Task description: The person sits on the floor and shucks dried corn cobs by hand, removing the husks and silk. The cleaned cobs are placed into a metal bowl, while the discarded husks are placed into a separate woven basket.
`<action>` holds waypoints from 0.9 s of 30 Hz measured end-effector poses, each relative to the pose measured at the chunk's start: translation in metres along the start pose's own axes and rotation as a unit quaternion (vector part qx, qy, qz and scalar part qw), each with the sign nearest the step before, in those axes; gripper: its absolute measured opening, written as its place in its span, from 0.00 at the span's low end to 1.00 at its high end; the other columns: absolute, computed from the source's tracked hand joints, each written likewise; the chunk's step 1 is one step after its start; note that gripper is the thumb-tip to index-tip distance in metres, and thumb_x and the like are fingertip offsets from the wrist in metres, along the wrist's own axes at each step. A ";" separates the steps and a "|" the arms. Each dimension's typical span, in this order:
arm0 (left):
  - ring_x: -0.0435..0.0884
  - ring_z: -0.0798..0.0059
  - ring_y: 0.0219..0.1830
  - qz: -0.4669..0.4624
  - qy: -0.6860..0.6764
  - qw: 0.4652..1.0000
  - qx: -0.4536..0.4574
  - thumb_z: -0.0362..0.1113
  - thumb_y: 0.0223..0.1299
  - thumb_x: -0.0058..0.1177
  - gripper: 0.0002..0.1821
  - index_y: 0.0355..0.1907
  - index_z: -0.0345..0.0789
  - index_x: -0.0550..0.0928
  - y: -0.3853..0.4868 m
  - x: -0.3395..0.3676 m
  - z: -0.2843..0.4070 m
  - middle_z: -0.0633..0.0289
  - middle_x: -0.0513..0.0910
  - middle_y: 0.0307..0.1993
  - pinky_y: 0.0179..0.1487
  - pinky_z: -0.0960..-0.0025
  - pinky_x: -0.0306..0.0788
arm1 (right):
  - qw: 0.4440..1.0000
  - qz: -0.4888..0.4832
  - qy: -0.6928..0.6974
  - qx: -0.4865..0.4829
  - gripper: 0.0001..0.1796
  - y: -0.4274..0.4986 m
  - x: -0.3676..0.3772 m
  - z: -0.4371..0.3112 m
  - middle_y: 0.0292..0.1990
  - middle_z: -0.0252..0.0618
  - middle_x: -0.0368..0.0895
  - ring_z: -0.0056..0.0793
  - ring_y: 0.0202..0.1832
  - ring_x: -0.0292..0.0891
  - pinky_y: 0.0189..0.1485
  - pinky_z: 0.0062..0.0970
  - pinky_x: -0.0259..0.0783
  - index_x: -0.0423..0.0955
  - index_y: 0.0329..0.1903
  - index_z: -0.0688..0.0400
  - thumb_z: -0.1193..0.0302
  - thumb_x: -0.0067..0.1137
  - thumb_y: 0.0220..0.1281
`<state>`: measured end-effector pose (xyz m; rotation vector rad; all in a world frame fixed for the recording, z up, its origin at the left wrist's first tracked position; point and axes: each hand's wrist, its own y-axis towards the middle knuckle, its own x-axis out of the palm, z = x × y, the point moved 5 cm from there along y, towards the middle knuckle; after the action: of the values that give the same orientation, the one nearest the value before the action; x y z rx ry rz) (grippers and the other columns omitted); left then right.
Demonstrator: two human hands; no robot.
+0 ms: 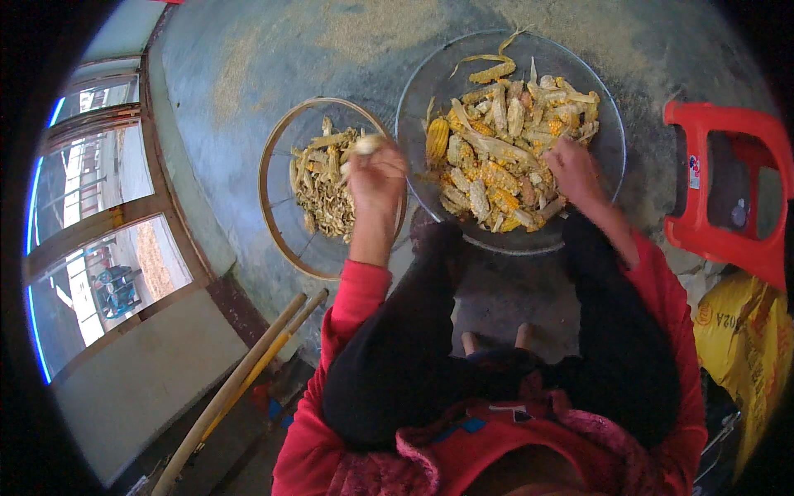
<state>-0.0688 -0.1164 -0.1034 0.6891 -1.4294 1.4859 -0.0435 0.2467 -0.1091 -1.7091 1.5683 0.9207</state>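
Before my knees lies a wide round tray (417, 68) with a pale rim, heaped with yellow and whitish corn cobs (479, 199) and dry husk pieces. My right hand (575, 168) is at the right side of this heap, fingers bunched; whether it grips a cob cannot be told. To the left stands a smaller round sieve (268, 167) with a wooden rim, holding a pile of pale cobs and husk scraps (319, 186). Above its right side, my left hand (378, 170) grasps a blurred whitish piece, apparently a corn cob (367, 145).
A red plastic stool (701, 186) stands at the right, above a yellow printed sack (732, 335). Two long poles (260, 353) lean at lower left beside the wall. Windows (139, 266) line the left. Pale grain-like dust (366, 31) lies on the concrete floor.
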 end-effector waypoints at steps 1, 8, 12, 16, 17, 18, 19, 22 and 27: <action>0.78 0.69 0.35 0.068 -0.015 0.994 0.078 0.54 0.67 0.44 0.25 0.49 0.31 0.73 -0.002 -0.002 0.018 0.57 0.80 0.37 0.44 0.65 0.72 | 0.997 0.046 -0.062 -0.004 0.17 0.002 -0.002 0.022 0.36 0.55 0.77 0.54 0.41 0.75 0.40 0.47 0.70 0.69 0.42 0.63 0.61 0.56 0.62; 0.79 0.70 0.36 0.040 0.206 0.978 0.019 0.46 0.68 0.45 0.18 0.48 0.33 0.76 -0.008 0.006 -0.017 0.60 0.81 0.33 0.37 0.68 0.73 | 0.998 0.019 -0.007 0.057 0.28 0.003 0.011 0.048 0.47 0.53 0.74 0.52 0.50 0.73 0.51 0.42 0.69 0.63 0.55 0.60 0.69 0.64 0.54; 0.79 0.63 0.39 -0.047 0.798 0.575 0.174 0.35 0.61 0.52 0.12 0.45 0.35 0.80 0.014 0.025 -0.061 0.58 0.80 0.35 0.42 0.63 0.74 | 0.997 -0.005 -0.069 0.030 0.28 0.008 0.011 0.050 0.48 0.51 0.74 0.51 0.50 0.73 0.50 0.41 0.70 0.63 0.55 0.58 0.69 0.64 0.52; 0.77 0.56 0.49 -0.184 0.875 0.377 0.241 0.36 0.57 0.56 0.14 0.47 0.37 0.81 0.030 0.035 -0.095 0.54 0.79 0.44 0.50 0.62 0.72 | 0.991 -0.103 -0.037 0.073 0.28 0.007 0.006 0.039 0.48 0.50 0.75 0.50 0.50 0.73 0.48 0.43 0.70 0.65 0.53 0.58 0.68 0.65 0.49; 0.76 0.54 0.50 -0.220 0.873 0.347 0.263 0.37 0.57 0.56 0.15 0.48 0.39 0.81 0.036 0.039 -0.106 0.54 0.79 0.45 0.51 0.61 0.72 | 0.988 -0.131 -0.023 0.084 0.28 0.005 0.006 0.039 0.48 0.50 0.75 0.50 0.50 0.73 0.48 0.44 0.71 0.66 0.52 0.58 0.68 0.65 0.48; 0.76 0.54 0.52 -0.255 0.878 0.321 0.247 0.39 0.56 0.57 0.16 0.48 0.40 0.80 0.045 0.041 -0.120 0.54 0.78 0.46 0.52 0.60 0.71 | 0.986 -0.145 -0.010 0.075 0.27 0.001 0.005 0.036 0.48 0.49 0.75 0.50 0.50 0.73 0.48 0.44 0.70 0.66 0.52 0.58 0.68 0.65 0.48; 0.75 0.54 0.53 -0.286 0.883 0.293 0.230 0.41 0.55 0.58 0.17 0.49 0.41 0.80 0.052 0.044 -0.131 0.55 0.78 0.48 0.53 0.58 0.71 | 0.985 -0.162 0.006 0.063 0.26 -0.003 0.006 0.028 0.48 0.49 0.75 0.51 0.50 0.73 0.49 0.43 0.70 0.67 0.51 0.58 0.69 0.65 0.47; 0.72 0.55 0.57 -0.389 0.864 0.222 0.231 0.47 0.53 0.59 0.21 0.49 0.44 0.80 0.056 0.046 -0.164 0.57 0.74 0.53 0.55 0.55 0.70 | 0.985 -0.133 -0.086 -0.068 0.24 -0.016 0.002 -0.001 0.46 0.47 0.75 0.50 0.50 0.71 0.50 0.42 0.69 0.69 0.49 0.57 0.69 0.64 0.45; 0.59 0.62 0.69 -0.477 0.855 0.052 0.196 0.57 0.48 0.59 0.26 0.51 0.50 0.80 0.029 0.016 -0.203 0.60 0.67 0.63 0.65 0.43 0.56 | 0.890 -0.093 -0.105 -0.434 0.15 -0.059 0.029 -0.053 0.44 0.40 0.76 0.38 0.51 0.71 0.52 0.36 0.67 0.75 0.41 0.54 0.69 0.59 0.47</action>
<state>-0.0605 0.0865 -0.1358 -0.2918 1.3520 0.3563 0.0206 0.1922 -0.1043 -2.1753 0.8435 1.8039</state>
